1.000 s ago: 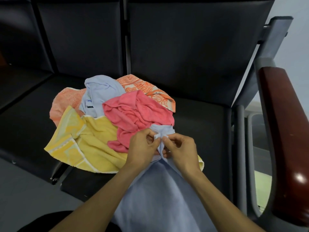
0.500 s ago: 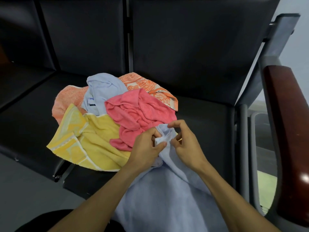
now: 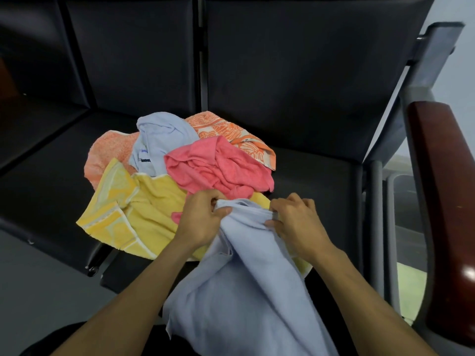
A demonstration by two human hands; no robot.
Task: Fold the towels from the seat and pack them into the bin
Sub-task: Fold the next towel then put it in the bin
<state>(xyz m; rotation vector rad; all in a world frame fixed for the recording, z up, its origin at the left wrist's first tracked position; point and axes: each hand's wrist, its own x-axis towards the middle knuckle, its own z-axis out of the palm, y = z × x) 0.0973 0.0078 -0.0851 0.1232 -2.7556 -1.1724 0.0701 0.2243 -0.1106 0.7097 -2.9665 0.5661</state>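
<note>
A light blue towel (image 3: 239, 286) hangs from my hands down toward my lap. My left hand (image 3: 203, 218) pinches its top edge at the left, and my right hand (image 3: 295, 222) pinches the same edge at the right. Behind them a heap of towels lies on the black seat (image 3: 316, 186): a pink towel (image 3: 218, 168), a yellow towel (image 3: 136, 209), an orange patterned towel (image 3: 231, 132), a pale orange towel (image 3: 110, 150) and a second light blue towel (image 3: 162, 137). No bin is in view.
The black bench has a second seat (image 3: 43, 160) to the left and dark backrests (image 3: 295, 60) behind. A dark red wooden armrest (image 3: 444, 188) on a grey metal frame (image 3: 375, 214) stands at the right. Grey floor (image 3: 38, 291) shows at lower left.
My hands have moved apart along the blue towel's top edge, the right hand sliding rightward. The towel's edge now stretches between them instead of being bunched.
</note>
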